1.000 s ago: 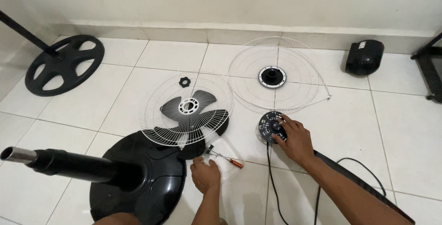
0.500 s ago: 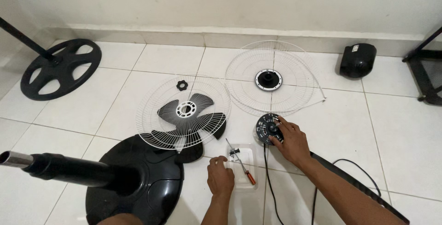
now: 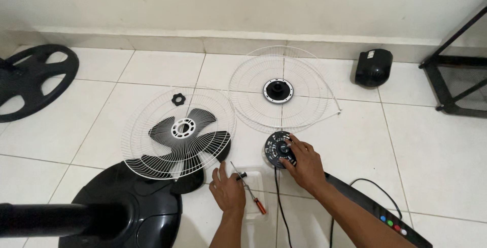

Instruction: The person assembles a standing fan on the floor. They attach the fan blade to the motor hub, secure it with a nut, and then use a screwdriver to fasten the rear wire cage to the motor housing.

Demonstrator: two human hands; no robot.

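My right hand (image 3: 303, 166) rests on a round black fan motor part (image 3: 277, 149) on the floor, fingers wrapped over its right side. My left hand (image 3: 227, 191) lies on a small white tray (image 3: 256, 179), fingers touching the shaft of an orange-handled screwdriver (image 3: 248, 191) that lies across it. A white wire fan guard with black blades beneath it (image 3: 178, 131) sits just left of my hands. A second white guard with a black hub (image 3: 280, 91) lies farther back.
A black round fan base with its pole (image 3: 127, 212) is at the lower left. A small black nut (image 3: 177, 99), a black rear motor cover (image 3: 373, 67), a black wheel-like base (image 3: 30, 78), a black control panel with cable (image 3: 378, 210) and a black metal frame (image 3: 456, 80) surround the area.
My left hand has shifted right onto the white tray and the screwdriver. My right hand stays on the motor part. The view has tilted and moved closer.
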